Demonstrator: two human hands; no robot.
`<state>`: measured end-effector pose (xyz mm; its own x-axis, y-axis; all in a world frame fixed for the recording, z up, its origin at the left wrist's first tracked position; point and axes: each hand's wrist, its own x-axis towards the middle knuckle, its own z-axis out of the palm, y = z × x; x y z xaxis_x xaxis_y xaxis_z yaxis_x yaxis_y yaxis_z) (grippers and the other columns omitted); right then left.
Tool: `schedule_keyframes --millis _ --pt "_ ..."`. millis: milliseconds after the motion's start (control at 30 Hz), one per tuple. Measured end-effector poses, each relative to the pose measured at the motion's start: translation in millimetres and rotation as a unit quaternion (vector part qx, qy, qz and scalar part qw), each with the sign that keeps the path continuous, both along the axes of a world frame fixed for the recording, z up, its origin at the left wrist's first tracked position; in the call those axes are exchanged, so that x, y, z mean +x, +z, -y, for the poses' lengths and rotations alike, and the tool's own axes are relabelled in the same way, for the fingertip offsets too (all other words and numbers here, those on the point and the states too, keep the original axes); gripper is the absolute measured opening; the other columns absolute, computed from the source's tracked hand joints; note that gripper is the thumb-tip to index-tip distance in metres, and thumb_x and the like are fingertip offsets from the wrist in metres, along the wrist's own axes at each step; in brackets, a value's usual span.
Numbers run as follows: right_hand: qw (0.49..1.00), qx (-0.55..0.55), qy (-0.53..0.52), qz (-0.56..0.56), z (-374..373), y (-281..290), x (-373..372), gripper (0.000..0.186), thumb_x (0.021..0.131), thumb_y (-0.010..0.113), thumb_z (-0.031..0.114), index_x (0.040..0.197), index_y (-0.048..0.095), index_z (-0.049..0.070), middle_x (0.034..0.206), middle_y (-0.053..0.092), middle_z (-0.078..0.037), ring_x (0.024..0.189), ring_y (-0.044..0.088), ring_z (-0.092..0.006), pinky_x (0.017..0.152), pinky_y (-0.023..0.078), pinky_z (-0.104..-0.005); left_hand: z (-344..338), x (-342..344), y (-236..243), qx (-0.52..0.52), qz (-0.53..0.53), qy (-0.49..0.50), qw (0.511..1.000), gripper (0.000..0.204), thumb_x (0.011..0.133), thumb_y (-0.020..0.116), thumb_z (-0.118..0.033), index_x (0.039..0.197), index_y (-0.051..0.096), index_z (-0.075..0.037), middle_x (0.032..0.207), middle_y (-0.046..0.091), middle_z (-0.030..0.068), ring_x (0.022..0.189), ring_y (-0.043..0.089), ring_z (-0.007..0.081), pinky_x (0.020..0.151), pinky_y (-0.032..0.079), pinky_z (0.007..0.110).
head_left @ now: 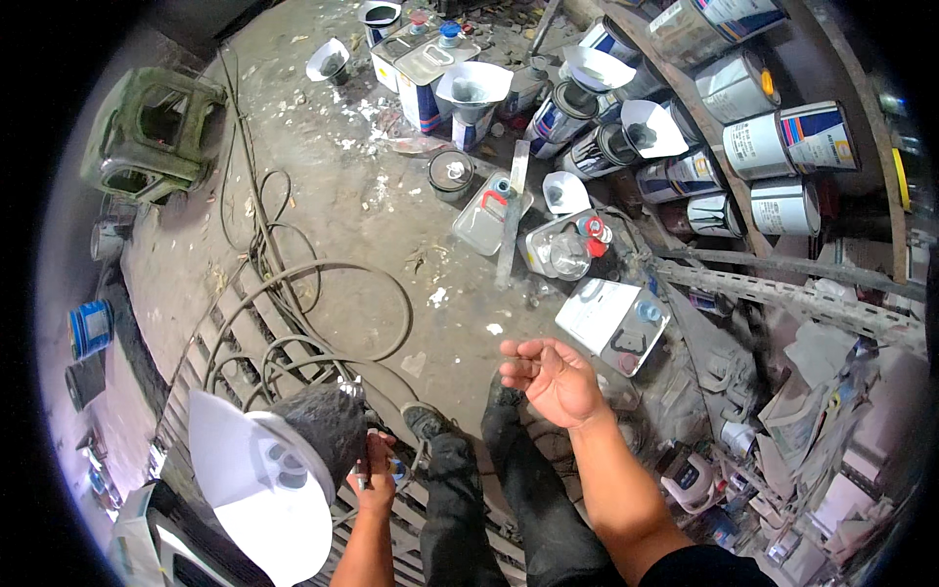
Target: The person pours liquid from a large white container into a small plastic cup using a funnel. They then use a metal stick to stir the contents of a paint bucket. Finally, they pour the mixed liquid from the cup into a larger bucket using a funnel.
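Note:
At the lower left, my left hand (374,472) is closed around what looks like a paint spray gun with a dark, stained cup (328,423). Metal parts of the gun (349,388) show above the cup and beside my fingers; the rest is hidden. A wide white paper collar (279,523) flares out from the cup's rim. My right hand (556,382) is held palm up over the floor, its fingers loosely stretched and nothing in them. Nearest to it lies a white rectangular can (597,318) with a clear cap.
Hoses (391,303) coil over a slatted floor grate (201,367). Ahead stand a lidded round can (452,171), solvent tins (481,227) and paint cans with paper collars (474,88). Shelves of paint cans (782,142) line the right. A green molded part (152,127) lies far left.

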<state>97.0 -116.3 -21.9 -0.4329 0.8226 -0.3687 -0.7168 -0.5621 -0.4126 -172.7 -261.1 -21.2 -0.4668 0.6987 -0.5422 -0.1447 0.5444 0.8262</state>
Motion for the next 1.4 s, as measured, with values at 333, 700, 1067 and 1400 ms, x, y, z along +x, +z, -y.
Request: schedule_keyframes --millis 333,700,1067,1400 --pt "0.948 0.131 0.106 0.271 -14 64 -31 0.026 0.096 0.054 0.020 0.104 0.060 -0.004 0.104 0.064 -0.019 0.091 0.066 -0.0262 0.083 0.052 -0.0371 -8 -8 2 -0.032 -0.019 -0.019 0.999 0.026 0.089 0.064 -0.022 0.075 0.059 -0.001 0.072 0.060 0.0039 0.065 0.055 0.0126 0.059 0.043 0.029" --pt "0.848 0.349 0.115 0.382 -7 135 -89 0.029 0.085 0.067 0.012 0.107 0.050 0.003 0.091 0.060 -0.012 0.065 0.061 -0.0154 0.058 0.049 -0.0287 -4 -17 -51 -0.012 -0.074 -0.078 0.994 0.022 0.093 0.052 -0.019 0.095 0.061 0.000 0.083 0.065 0.0084 0.075 0.059 0.0176 0.069 0.048 0.032" --pt "0.532 0.631 0.150 0.543 -31 204 -133 0.033 0.074 0.067 0.003 0.107 0.063 0.008 0.084 0.057 -0.009 0.066 0.061 -0.0248 0.057 0.051 -0.0321 -20 -11 -48 0.232 -0.335 -0.180 0.895 0.020 0.077 0.066 -0.016 0.086 0.064 0.001 0.079 0.066 0.0116 0.073 0.064 0.0212 0.070 0.050 0.034" --pt "0.816 0.324 0.068 0.475 -36 204 -121 0.016 0.081 0.068 -0.002 0.094 0.059 0.001 0.086 0.061 -0.010 0.070 0.063 -0.0177 0.060 0.052 -0.0276 -24 -12 -15 0.155 -0.196 -0.106 0.962 0.009 0.071 0.060 -0.002 0.079 0.064 -0.001 0.070 0.064 0.0129 0.063 0.062 0.0257 0.063 0.049 0.032"
